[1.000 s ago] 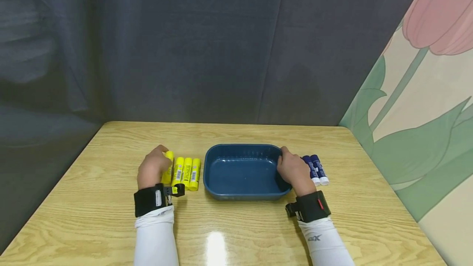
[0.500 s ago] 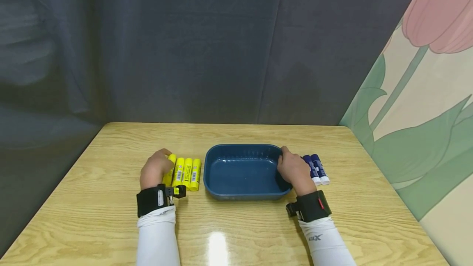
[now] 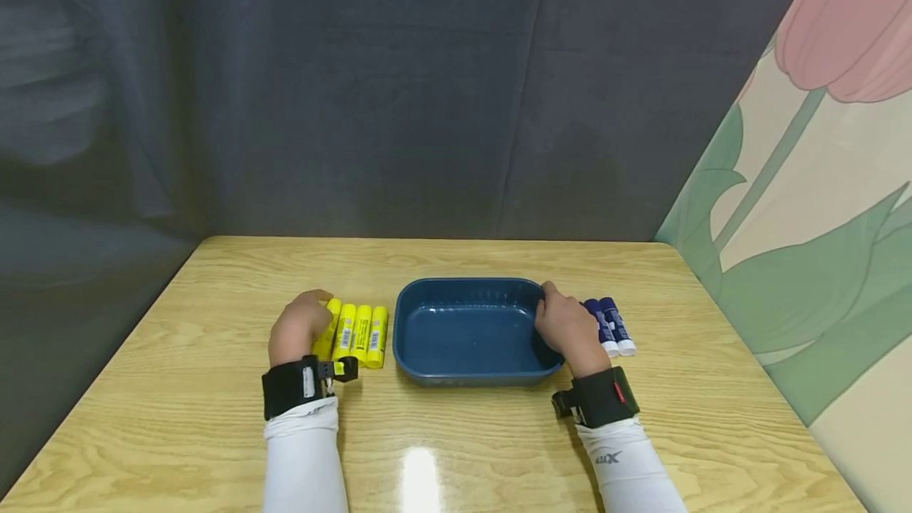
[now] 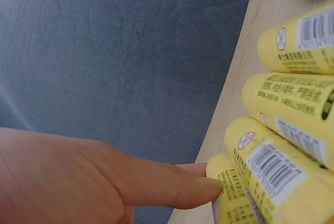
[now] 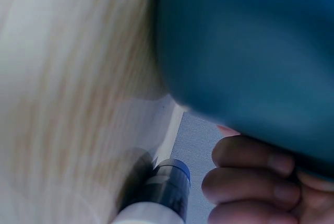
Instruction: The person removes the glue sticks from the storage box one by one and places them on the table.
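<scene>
Several yellow glue sticks lie side by side left of a dark blue plastic basin. My left hand pinches the far end of the leftmost yellow glue stick. In the left wrist view its thumb lies on that stick, and another fingertip passes behind it. My right hand grips the basin's right side at the rim. Its curled fingers show below the blue wall in the right wrist view. Beside that hand lie dark blue glue sticks with white ends, partly hidden by it.
A wooden table holds everything. Behind it hangs a dark grey curtain. At the right stands a wall with painted tulips. The basin has nothing inside and sits between the yellow and blue sticks.
My left hand has moved slightly right and nearer, bringing the leftmost yellow glue stick closer to the row. Over the last half second it hardly moves. My right hand and the basin stay put.
</scene>
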`<action>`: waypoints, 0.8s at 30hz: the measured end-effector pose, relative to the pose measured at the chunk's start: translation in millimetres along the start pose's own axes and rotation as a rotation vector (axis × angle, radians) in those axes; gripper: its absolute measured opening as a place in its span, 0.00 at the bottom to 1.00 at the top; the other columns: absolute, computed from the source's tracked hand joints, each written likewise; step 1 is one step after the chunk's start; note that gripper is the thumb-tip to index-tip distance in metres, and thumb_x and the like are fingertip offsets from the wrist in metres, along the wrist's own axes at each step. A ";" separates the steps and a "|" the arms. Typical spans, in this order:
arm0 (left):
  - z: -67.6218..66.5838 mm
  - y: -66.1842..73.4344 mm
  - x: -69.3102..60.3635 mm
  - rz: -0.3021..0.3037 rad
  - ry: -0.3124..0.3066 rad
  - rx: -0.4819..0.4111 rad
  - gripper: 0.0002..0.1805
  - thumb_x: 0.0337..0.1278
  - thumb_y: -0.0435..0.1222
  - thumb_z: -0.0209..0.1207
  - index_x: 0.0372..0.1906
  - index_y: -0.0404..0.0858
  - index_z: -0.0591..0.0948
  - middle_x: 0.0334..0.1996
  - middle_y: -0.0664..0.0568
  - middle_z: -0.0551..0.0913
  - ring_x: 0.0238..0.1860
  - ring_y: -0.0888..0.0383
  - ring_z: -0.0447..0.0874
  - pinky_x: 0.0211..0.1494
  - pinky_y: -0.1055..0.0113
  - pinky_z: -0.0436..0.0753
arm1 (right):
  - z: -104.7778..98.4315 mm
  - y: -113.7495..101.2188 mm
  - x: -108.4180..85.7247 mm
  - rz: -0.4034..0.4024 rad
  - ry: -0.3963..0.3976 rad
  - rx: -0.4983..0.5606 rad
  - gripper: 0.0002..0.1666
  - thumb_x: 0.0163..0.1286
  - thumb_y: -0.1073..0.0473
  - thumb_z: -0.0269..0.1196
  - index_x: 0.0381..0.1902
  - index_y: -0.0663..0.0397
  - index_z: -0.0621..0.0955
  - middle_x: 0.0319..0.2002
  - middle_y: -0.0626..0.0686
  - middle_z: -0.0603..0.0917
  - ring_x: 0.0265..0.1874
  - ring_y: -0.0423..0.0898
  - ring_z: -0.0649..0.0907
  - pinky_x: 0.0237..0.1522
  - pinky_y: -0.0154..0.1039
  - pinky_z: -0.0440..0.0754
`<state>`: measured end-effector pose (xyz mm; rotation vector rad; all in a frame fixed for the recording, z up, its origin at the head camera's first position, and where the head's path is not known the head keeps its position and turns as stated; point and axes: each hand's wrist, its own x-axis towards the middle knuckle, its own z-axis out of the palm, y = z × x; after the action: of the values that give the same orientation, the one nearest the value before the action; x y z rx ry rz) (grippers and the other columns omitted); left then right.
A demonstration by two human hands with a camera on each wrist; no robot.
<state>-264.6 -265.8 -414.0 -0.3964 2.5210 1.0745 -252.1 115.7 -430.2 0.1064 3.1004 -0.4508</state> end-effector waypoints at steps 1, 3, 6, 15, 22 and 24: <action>0.2 -0.4 -0.5 -0.006 0.001 -0.010 0.31 0.67 0.27 0.43 0.75 0.35 0.62 0.71 0.29 0.62 0.59 0.38 0.67 0.60 0.42 0.71 | 0.1 -0.2 -0.3 0.001 0.000 0.000 0.27 0.78 0.57 0.47 0.70 0.63 0.67 0.48 0.72 0.82 0.36 0.62 0.84 0.31 0.56 0.81; 0.5 -1.2 -1.4 -0.014 0.007 -0.027 0.31 0.67 0.27 0.44 0.75 0.35 0.61 0.70 0.29 0.63 0.58 0.37 0.67 0.59 0.43 0.72 | -0.1 -0.9 -1.2 -0.001 0.003 0.001 0.27 0.78 0.57 0.47 0.70 0.63 0.67 0.48 0.72 0.82 0.37 0.62 0.84 0.31 0.57 0.81; 0.5 -2.0 -1.8 -0.021 0.011 -0.040 0.30 0.67 0.29 0.46 0.75 0.34 0.61 0.69 0.29 0.64 0.57 0.38 0.69 0.58 0.43 0.73 | -1.0 -2.0 -2.0 -0.002 0.002 0.002 0.27 0.78 0.57 0.47 0.70 0.63 0.67 0.49 0.71 0.82 0.38 0.62 0.84 0.33 0.58 0.81; -1.0 -3.9 -1.5 -0.031 0.011 -0.052 0.27 0.70 0.32 0.47 0.72 0.33 0.63 0.66 0.30 0.68 0.56 0.38 0.70 0.57 0.45 0.74 | 1.2 -4.4 -1.1 0.004 -0.003 0.006 0.27 0.78 0.56 0.47 0.70 0.63 0.67 0.50 0.71 0.82 0.39 0.63 0.84 0.34 0.59 0.82; 0.9 -8.8 -0.2 -0.046 0.016 -0.093 0.27 0.71 0.32 0.48 0.72 0.31 0.63 0.64 0.30 0.69 0.55 0.38 0.71 0.57 0.47 0.74 | 2.1 -4.8 -0.4 0.006 -0.010 -0.002 0.27 0.78 0.56 0.47 0.71 0.62 0.67 0.50 0.71 0.82 0.39 0.63 0.84 0.34 0.59 0.81; 0.5 -9.5 0.0 -0.040 0.021 -0.090 0.26 0.71 0.32 0.48 0.71 0.31 0.64 0.63 0.30 0.69 0.55 0.39 0.71 0.56 0.47 0.74 | 2.0 -5.1 -0.1 0.006 -0.010 -0.005 0.27 0.78 0.56 0.47 0.71 0.62 0.67 0.50 0.71 0.82 0.40 0.63 0.84 0.34 0.59 0.81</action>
<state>-260.8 -271.8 -420.4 -0.4834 2.4783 1.1780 -252.4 110.2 -430.7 0.1130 3.0905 -0.4423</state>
